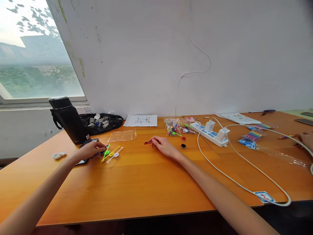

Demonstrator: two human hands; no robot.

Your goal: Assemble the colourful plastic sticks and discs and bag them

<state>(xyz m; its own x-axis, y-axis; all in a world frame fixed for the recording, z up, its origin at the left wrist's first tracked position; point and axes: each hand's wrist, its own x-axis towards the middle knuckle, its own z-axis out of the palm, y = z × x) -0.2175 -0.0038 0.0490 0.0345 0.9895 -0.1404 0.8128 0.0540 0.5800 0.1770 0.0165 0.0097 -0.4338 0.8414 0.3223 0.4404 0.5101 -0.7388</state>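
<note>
Just left of frame centre, the right hand [164, 146] pinches a red stick [147, 143] lying left-right, while the left hand [89, 149] grips a blue stick [102, 150] beside the green, yellow and white spinners [111, 154].

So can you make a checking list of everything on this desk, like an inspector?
Surface: orange wooden table, against a white wall.
Job's things: green, yellow and white spinners lying together; red stick.
Clutter: black flask, black bag, clear bags, paper, toy packets, two small discs, tissue, phone.
Hands: left hand touching the spinners' ends; right hand pinching the red stick. Another person's hand at far right.
Cables: power strip with two chargers; white cable looping to the table edge.
Surroundings: window at left.
</note>
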